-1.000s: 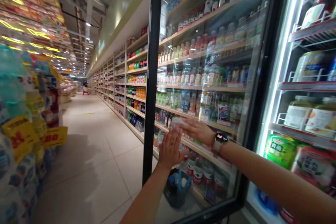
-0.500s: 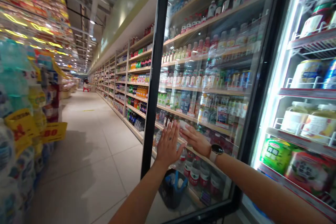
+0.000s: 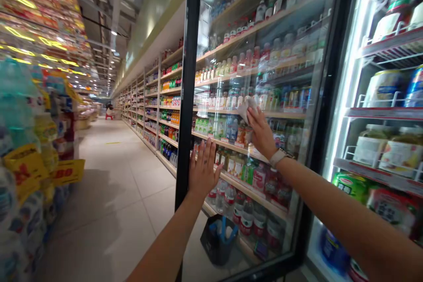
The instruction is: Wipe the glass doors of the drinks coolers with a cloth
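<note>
White cloth [image 3: 246, 110] pinched in the right hand [image 3: 262, 134] against a glass cooler door [image 3: 211, 53]; left hand [image 3: 203, 171] flat, fingers spread, on the glass just beside the black door frame [image 3: 188, 79]

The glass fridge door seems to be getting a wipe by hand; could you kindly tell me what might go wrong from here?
The glass door appears to stand open, so the left hand pressing flat on it might swing it. The cloth sits only at the fingertips of the right hand, so it could slip and drop. The wristwatch on the right wrist might scrape the glass if that arm moves closer.
</note>
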A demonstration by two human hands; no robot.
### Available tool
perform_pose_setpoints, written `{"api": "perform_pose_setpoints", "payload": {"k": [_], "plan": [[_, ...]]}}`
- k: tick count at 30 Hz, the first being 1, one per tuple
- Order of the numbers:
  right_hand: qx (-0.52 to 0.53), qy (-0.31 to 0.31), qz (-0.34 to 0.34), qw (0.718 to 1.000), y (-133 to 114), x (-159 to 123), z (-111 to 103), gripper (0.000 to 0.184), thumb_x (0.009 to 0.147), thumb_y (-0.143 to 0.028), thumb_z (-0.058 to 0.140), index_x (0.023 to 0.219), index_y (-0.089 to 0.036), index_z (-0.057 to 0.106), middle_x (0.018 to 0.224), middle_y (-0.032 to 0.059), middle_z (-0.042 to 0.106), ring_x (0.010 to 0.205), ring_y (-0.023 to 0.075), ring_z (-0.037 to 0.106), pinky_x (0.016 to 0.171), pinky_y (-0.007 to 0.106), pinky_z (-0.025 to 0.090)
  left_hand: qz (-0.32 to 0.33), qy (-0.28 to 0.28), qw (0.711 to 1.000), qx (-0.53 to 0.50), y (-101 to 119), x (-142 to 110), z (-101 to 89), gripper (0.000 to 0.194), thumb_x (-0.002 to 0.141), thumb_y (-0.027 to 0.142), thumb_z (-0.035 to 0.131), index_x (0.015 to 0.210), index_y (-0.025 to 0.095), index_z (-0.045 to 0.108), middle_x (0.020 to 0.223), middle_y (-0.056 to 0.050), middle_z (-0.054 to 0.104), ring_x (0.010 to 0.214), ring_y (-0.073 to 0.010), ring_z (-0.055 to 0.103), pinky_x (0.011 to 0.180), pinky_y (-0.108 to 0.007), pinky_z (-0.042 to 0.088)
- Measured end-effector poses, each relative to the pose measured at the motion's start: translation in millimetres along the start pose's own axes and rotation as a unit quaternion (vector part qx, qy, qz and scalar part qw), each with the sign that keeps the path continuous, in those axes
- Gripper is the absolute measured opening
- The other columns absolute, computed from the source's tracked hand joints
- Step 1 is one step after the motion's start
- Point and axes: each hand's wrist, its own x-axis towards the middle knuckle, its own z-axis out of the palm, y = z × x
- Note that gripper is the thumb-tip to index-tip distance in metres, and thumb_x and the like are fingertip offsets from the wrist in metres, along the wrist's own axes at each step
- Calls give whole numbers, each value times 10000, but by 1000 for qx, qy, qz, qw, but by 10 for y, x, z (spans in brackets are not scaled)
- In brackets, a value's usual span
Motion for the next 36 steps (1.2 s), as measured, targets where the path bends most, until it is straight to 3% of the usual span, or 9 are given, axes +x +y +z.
{"api": "perform_pose_setpoints", "payload": {"k": [4, 13, 15, 18, 22, 25, 28, 31, 36], "plan": [[25, 6, 0, 1000, -216, -241, 168, 768, 865, 1, 313, 1554, -283, 124, 1555, 67, 356, 1486, 255, 170, 1175, 575, 317, -1, 3, 1000, 11, 15, 4, -19, 705, 963, 394, 416, 1530, 123, 98, 1569, -130, 259, 1476, -263, 212, 1209, -467, 163], [37, -170, -138, 975, -899, -1933, 334, 601, 863, 26, 347, 1415, -180, 466, 1329, 69, 622, 1350, 197, 464, 1049, 376, 511, -13, 9, 1000, 20, 32, 5, 16, 684, 975, 353, 404, 1530, 142, 65, 1566, -121, 267, 1469, -256, 234, 1214, -468, 134], [34, -184, -156, 970, -882, -1989, 298, 552, 893, -3, 355, 1397, -184, 488, 1315, 60, 633, 1339, 193, 476, 1046, 368, 510, -14, 8, 1000, 19, 27, 1, 22, 693, 971, 363, 412, 1530, 149, 63, 1569, -116, 259, 1471, -256, 227, 1215, -465, 136], [47, -182, -176, 966, -699, -1687, 226, 509, 935, -73, 389, 1420, -210, 458, 1350, 63, 608, 1378, 187, 426, 1093, 391, 461, -15, 6, 1000, 19, 26, -3, 23, 698, 971, 366, 409, 1529, 150, 51, 1564, -121, 268, 1470, -253, 229, 1216, -462, 137], [26, -109, -56, 992, -350, -985, 147, 644, 901, -10, 334, 1512, -214, 298, 1460, 101, 495, 1458, 225, 272, 1162, 504, 357, -8, 13, 1000, 20, 38, 6, -1, 698, 976, 366, 403, 1529, 139, 41, 1561, -133, 267, 1467, -257, 233, 1217, -464, 129], [39, -56, -2, 998, -276, -757, 161, 729, 879, 0, 320, 1548, -242, 162, 1523, 98, 407, 1486, 247, 167, 1178, 563, 301, -7, 16, 1000, 10, 36, 23, -24, 702, 974, 363, 413, 1531, 139, 49, 1564, -132, 261, 1469, -259, 226, 1217, -465, 125], [57, -31, 27, 997, -457, -989, 238, 763, 876, 6, 314, 1554, -266, 93, 1561, 82, 343, 1492, 242, 127, 1177, 554, 305, -8, 19, 1000, -2, 33, 26, -28, 708, 967, 355, 430, 1534, 142, 64, 1565, -137, 263, 1471, -262, 218, 1217, -470, 124], [65, -52, 51, 995, -754, -1490, 324, 765, 872, 6, 335, 1553, -255, 106, 1580, 77, 304, 1490, 242, 120, 1170, 531, 324, -10, 34, 999, -15, 94, -16, -3, 709, 959, 341, 441, 1535, 120, 93, 1563, -143, 273, 1479, -268, 184, 1216, -463, 126], [69, -85, 78, 991, -1139, -2199, 380, 795, 827, 37, 339, 1547, -236, 142, 1588, 85, 274, 1479, 242, 158, 1145, 508, 374, 62, 31, 996, -62, 420, -185, 117, 657, 957, 327, 428, 1529, 116, 182, 1526, -123, 371, 1477, -234, 203, 1215, -411, 141]]}}
